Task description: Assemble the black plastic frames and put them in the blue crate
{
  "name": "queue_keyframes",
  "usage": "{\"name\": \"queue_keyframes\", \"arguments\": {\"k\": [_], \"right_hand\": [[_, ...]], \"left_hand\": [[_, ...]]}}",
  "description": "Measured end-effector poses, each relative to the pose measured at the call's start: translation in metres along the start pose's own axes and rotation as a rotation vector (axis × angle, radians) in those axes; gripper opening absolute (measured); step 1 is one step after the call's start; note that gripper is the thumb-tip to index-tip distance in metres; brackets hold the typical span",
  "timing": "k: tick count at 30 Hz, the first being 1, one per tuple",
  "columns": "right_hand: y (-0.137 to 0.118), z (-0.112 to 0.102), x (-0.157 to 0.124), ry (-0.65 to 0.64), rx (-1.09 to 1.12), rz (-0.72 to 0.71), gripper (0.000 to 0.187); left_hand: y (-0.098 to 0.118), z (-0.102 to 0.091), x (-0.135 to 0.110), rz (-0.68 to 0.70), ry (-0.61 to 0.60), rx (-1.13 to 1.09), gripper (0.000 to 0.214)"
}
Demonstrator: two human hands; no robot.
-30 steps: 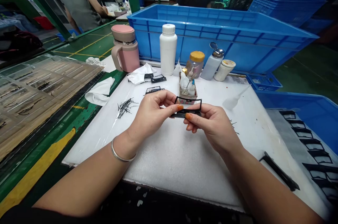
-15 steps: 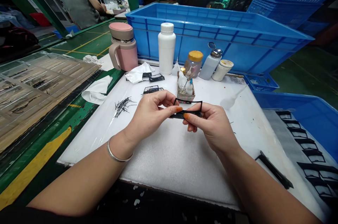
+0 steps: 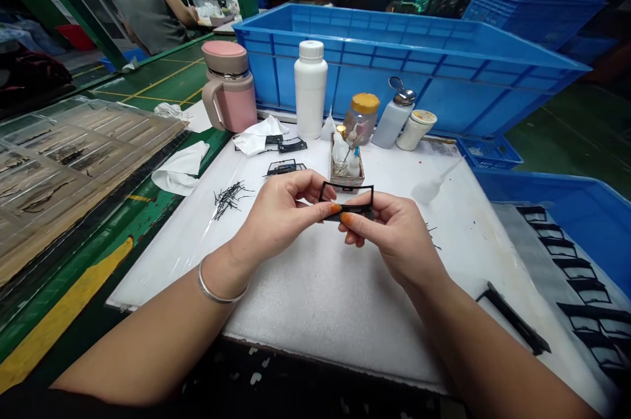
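Between both hands, above the white work surface [image 3: 315,300], is a small black rectangular plastic frame [image 3: 362,207]. My left hand [image 3: 290,208] pinches its left end, thumb along the lower bar. My right hand [image 3: 389,225] grips the right end, its thumb pressed on the lower bar near the middle. Fingers behind the frame are partly hidden. To the left lies a pile of thin black strips [image 3: 231,200]. More black frames [image 3: 286,168] rest behind my left hand, some under a white cloth [image 3: 261,136]. Another black frame [image 3: 515,319] lies by my right forearm.
A small box of bottles [image 3: 346,180] stands just beyond my hands. Behind it are a white bottle [image 3: 311,93], a pink mug [image 3: 237,100], a yellow-lidded jar [image 3: 362,118], a pump bottle [image 3: 394,120] and a large blue crate [image 3: 419,90]. Rows of black frames [image 3: 574,268] lie at right.
The frame has shifted slightly left and tilted a little in my fingers. Both hands keep their grip; the objects on the surface stay where they were.
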State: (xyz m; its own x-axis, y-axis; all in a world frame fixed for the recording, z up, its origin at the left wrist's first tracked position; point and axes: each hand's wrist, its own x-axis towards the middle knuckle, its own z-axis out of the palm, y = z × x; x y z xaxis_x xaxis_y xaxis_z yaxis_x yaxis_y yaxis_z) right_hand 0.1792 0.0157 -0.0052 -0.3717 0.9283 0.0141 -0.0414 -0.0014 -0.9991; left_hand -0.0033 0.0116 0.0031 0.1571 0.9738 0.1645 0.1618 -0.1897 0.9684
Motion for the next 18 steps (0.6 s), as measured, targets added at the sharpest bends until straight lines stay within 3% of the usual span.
{"name": "queue_keyframes", "arguments": {"k": [18], "right_hand": [[-0.0037,0.0072,-0.0085,0.128,-0.296,-0.161,0.009]], "left_hand": [[0.0,-0.0015,0.0002,0.007,0.0,-0.021,0.021]]}}
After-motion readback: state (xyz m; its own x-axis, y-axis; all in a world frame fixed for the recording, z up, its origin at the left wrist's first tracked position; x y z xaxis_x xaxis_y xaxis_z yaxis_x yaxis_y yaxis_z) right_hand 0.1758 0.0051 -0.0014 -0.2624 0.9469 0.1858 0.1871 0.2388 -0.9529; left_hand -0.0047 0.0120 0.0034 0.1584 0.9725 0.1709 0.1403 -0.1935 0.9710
